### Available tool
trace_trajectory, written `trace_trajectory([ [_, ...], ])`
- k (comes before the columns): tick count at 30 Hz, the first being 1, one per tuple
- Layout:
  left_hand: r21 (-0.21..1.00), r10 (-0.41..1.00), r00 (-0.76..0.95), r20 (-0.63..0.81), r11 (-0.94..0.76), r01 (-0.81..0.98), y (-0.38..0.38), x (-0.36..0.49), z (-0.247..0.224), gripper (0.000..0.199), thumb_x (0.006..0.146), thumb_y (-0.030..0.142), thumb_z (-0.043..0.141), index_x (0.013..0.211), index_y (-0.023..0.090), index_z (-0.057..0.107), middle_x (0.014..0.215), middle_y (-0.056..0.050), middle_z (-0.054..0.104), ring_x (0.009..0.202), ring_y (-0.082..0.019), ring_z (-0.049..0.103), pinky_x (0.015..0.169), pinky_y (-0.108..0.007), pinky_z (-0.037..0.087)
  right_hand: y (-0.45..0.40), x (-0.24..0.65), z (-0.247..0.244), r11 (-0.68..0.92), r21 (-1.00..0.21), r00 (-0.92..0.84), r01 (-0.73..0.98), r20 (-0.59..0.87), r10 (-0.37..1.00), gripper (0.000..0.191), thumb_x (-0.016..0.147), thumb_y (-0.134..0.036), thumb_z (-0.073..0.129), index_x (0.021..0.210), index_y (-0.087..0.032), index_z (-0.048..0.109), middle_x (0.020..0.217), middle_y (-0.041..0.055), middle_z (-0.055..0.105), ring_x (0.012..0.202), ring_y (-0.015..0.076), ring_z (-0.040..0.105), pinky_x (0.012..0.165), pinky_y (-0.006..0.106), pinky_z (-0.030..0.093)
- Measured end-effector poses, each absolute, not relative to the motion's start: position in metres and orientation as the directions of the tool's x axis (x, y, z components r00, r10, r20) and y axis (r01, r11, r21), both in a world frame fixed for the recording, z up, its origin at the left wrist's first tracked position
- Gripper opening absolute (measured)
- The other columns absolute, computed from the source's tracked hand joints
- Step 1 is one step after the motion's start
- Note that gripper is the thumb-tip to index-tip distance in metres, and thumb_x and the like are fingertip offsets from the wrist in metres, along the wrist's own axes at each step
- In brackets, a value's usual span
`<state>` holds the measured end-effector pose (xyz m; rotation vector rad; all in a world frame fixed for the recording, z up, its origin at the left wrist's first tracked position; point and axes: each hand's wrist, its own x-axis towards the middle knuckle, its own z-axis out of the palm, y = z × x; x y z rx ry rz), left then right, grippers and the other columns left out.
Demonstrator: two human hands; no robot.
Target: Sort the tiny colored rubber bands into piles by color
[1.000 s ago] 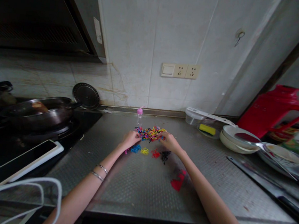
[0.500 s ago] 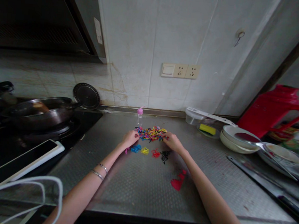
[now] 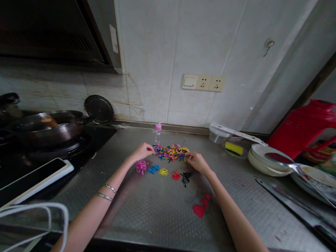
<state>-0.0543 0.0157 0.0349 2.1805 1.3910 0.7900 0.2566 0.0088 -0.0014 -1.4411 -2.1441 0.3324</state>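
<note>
A mixed heap of small, many-coloured rubber bands (image 3: pixel 170 152) lies on the metal counter between my hands. My left hand (image 3: pixel 142 152) is at the heap's left edge, thumb and fingers pinched together. At the right edge, my right hand (image 3: pixel 197 162) has its fingertips closed against the bands. What either pinch holds is too small to make out. Nearer me, sorted by colour, lie a pink pile (image 3: pixel 141 167), a blue pile (image 3: pixel 153 169), a yellow pile (image 3: pixel 163 172), a red pile (image 3: pixel 176 175) and a black pile (image 3: pixel 186 177). Behind the heap stands a small clear bottle with a pink top (image 3: pixel 158 128).
Red heart shapes (image 3: pixel 199 210) mark the counter near my right forearm. To the right are a yellow sponge (image 3: pixel 233 148), stacked bowls (image 3: pixel 266 166), a long knife (image 3: pixel 288 199) and a red thermos (image 3: pixel 306 128). A wok (image 3: pixel 47 129) sits on the stove at left, near a white cable (image 3: pixel 65 219).
My left hand has shifted left and slightly up, uncovering the pink pile. The right hand stays at the heap's right edge. The whole view has moved slightly.
</note>
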Motion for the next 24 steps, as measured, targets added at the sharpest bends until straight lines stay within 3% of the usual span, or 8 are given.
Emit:
trace_trajectory([
  [8,0.613,0.878,0.479,-0.018,-0.369,0.699,0.013,-0.091,0.058,0.019,0.062,0.025,0.056,0.067,0.013,0.070,0.064,-0.004,0.066,0.056,-0.012,0.053,0.055,-0.020,0.037,0.011,0.261,-0.002,0.426,-0.542,-0.347,0.725,0.247,0.905,0.031,0.064,-0.020,0.056,0.094,-0.018,0.064,0.083,0.0031,0.065,0.069,0.0131,0.055,0.067,0.022,0.042],
  [15,0.547,0.750,0.488,-0.447,-0.204,0.812,0.006,-0.104,0.059,0.024,0.059,0.028,0.055,0.073,0.013,0.068,0.046,0.002,0.052,0.037,-0.005,0.033,0.037,-0.018,0.024,0.014,0.260,-0.010,0.473,-0.530,-0.371,0.704,0.293,0.881,0.028,0.067,-0.017,0.050,0.091,-0.018,0.064,0.076,0.0021,0.064,0.065,0.0119,0.054,0.064,0.020,0.041],
  [24,0.544,0.770,0.484,-0.416,-0.216,0.811,0.005,-0.101,0.061,0.030,0.061,0.029,0.053,0.082,0.013,0.066,0.050,0.002,0.051,0.040,-0.005,0.034,0.036,-0.016,0.024,0.016,0.258,-0.013,0.489,-0.526,-0.364,0.696,0.329,0.872,0.031,0.066,-0.014,0.048,0.091,-0.018,0.064,0.078,0.0020,0.063,0.066,0.0121,0.054,0.066,0.021,0.042],
])
